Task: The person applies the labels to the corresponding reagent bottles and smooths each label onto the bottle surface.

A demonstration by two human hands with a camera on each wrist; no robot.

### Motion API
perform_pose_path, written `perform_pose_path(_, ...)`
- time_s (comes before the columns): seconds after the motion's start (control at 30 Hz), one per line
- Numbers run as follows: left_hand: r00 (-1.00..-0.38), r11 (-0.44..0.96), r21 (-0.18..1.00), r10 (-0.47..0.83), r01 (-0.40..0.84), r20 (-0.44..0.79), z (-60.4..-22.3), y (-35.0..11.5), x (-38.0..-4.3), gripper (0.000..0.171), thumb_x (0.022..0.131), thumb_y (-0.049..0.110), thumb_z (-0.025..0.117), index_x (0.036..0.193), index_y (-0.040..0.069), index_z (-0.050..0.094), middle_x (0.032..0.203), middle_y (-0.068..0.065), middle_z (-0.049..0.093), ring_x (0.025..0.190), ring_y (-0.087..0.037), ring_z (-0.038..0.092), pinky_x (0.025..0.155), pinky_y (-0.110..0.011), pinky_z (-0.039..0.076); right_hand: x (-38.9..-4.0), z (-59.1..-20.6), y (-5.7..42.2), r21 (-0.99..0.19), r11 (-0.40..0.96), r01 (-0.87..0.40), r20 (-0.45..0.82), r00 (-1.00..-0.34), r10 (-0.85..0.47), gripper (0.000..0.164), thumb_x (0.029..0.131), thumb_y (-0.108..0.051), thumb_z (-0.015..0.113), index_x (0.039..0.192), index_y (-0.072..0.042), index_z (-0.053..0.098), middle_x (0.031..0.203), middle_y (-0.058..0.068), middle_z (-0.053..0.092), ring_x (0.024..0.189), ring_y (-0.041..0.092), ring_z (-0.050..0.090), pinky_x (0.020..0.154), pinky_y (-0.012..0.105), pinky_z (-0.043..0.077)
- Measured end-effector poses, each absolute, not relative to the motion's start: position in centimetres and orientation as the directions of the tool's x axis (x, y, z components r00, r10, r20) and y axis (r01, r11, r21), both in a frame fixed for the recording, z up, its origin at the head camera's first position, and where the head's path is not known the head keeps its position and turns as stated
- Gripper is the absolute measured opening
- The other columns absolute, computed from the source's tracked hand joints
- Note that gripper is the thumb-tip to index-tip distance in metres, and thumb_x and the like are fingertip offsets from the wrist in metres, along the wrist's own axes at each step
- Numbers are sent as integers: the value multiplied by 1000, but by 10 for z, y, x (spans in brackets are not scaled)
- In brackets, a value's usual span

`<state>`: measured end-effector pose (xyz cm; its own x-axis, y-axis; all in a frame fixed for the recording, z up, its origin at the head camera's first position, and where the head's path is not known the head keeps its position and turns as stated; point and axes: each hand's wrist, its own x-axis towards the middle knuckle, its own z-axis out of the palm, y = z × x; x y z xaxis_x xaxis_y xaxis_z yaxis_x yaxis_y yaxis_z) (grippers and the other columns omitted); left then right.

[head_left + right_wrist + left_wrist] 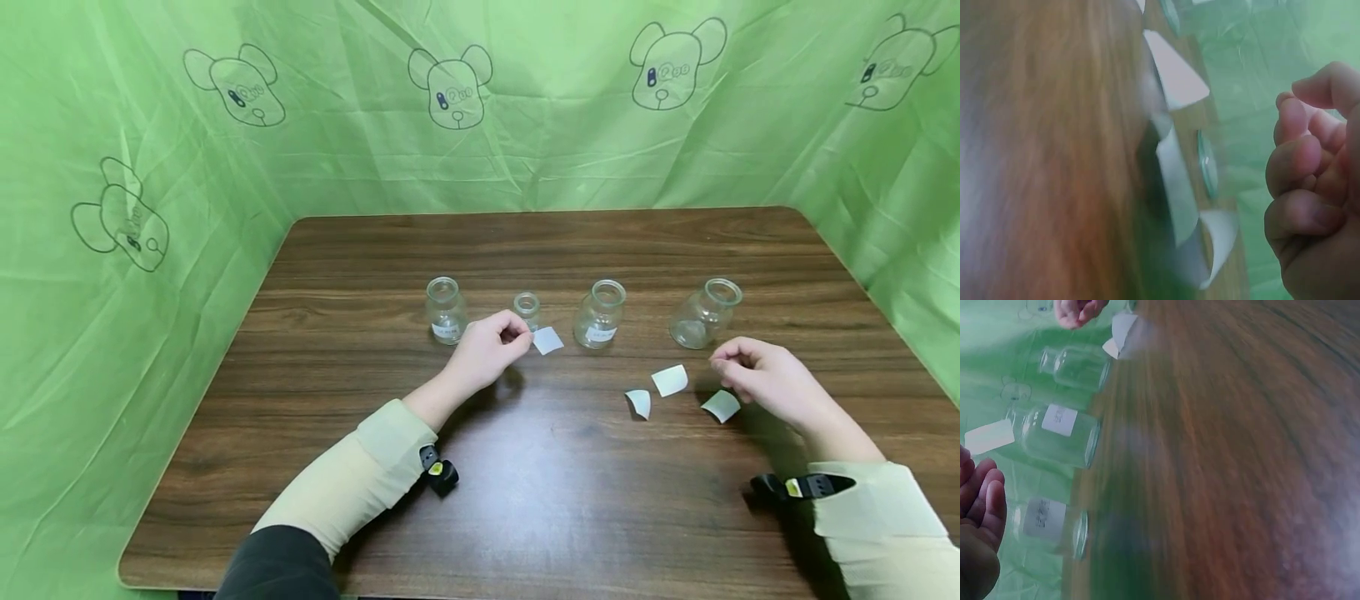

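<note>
My left hand (491,350) pinches a small white paper label (547,340) at its edge, above the table. Right behind that hand stands a small glass jar (527,307), partly hidden by it. To its left is a larger glass jar (447,315) with a printed white label, and a similar labelled jar (600,317) stands right of the pinched label. My right hand (768,383) hovers with curled fingers, thumb and index finger meeting, nothing visible between them. It is nearest to a curled paper piece (722,406) and a wide glass jar (705,315) bearing no visible label.
Two more white paper pieces lie on the table, one flatter (670,380) and one curled (639,403). The brown wooden table (555,517) has a green curtain (540,158) with drawn bear heads around its back and sides. Dark wrist cameras sit on both sleeves.
</note>
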<state>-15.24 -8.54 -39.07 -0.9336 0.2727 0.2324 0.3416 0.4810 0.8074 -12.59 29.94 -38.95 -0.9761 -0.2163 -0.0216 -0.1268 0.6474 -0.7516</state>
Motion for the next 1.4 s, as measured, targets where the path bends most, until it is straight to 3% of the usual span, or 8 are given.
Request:
perform_pose_path(0.4, -892, 462, 777, 353, 428, 282, -384, -56, -155, 4, 86, 16, 61, 84, 13, 63, 75, 6, 63, 68, -3, 54, 63, -18, 45, -135, -380, 262, -850, 513, -119, -17, -968, -252, 16, 92, -8, 55, 94, 7, 55, 71, 9, 63, 52, 10, 50, 47, 27, 44)
perform_pose_path(0.63, -877, 454, 760, 359, 464, 321, -385, -27, -153, 4, 85, 14, 61, 83, 12, 63, 75, 7, 62, 68, -1, 54, 64, -14, 43, -138, -375, 243, -833, 520, -190, 45, -960, -278, 14, 92, -7, 53, 96, 6, 58, 66, 7, 64, 63, 11, 63, 54, 23, 46)
perform_pose_path(0.73, -880, 479, 746, 351, 463, 321, -386, -15, -152, 3, 85, 15, 61, 83, 13, 63, 74, 9, 61, 69, 0, 53, 64, -12, 42, -140, -374, 236, -841, 502, -203, 71, -960, -270, 15, 93, -8, 55, 96, 7, 59, 70, 4, 67, 60, 10, 61, 54, 22, 45)
perform_pose_path(0.83, -880, 517, 717, 346, 468, 325, -386, -6, -150, 3, 86, 16, 60, 84, 15, 63, 74, 11, 60, 67, 0, 51, 63, -11, 40, -140, -374, 230, -837, 500, -221, 92, -959, -269, 16, 93, -8, 55, 97, 6, 61, 66, 3, 66, 69, 8, 64, 55, 21, 44)
perform_pose_path(1.0, -875, 558, 678, 361, 479, 321, -386, 5, -147, 3, 86, 17, 60, 85, 16, 63, 73, 11, 58, 66, -1, 50, 61, -11, 39, -140, -375, 225, -820, 521, -236, 98, -956, -278, 16, 93, -11, 56, 99, 2, 66, 75, 4, 69, 61, 12, 60, 46, 25, 37)
perform_pose_path(1.1, -867, 540, 684, 387, 490, 316, -387, 9, -147, 4, 87, 17, 60, 86, 15, 63, 75, 11, 58, 67, 0, 50, 62, -10, 38, -141, -377, 224, -799, 559, -220, 83, -962, -261, 17, 92, -15, 58, 99, -3, 68, 71, 2, 68, 53, 16, 55, 42, 26, 35)
perform_pose_path(1.23, -841, 514, 680, 443, 523, 312, -390, 12, -148, 4, 88, 17, 60, 87, 15, 64, 77, 11, 57, 70, 2, 50, 65, -8, 38, -141, -381, 224, -769, 604, -212, 77, -967, -242, 18, 92, -19, 61, 103, -8, 70, 65, 2, 65, 58, 15, 58, 50, 24, 39)
perform_pose_path(1.4, -815, 519, 646, 484, 560, 317, -392, 16, -150, 6, 88, 18, 59, 89, 16, 65, 80, 11, 56, 73, 2, 49, 68, -6, 37, -138, -378, 222, -774, 581, -250, 120, -960, -252, 17, 91, -13, 61, 102, -4, 69, 75, -8, 66, 60, 14, 62, 56, 21, 40)
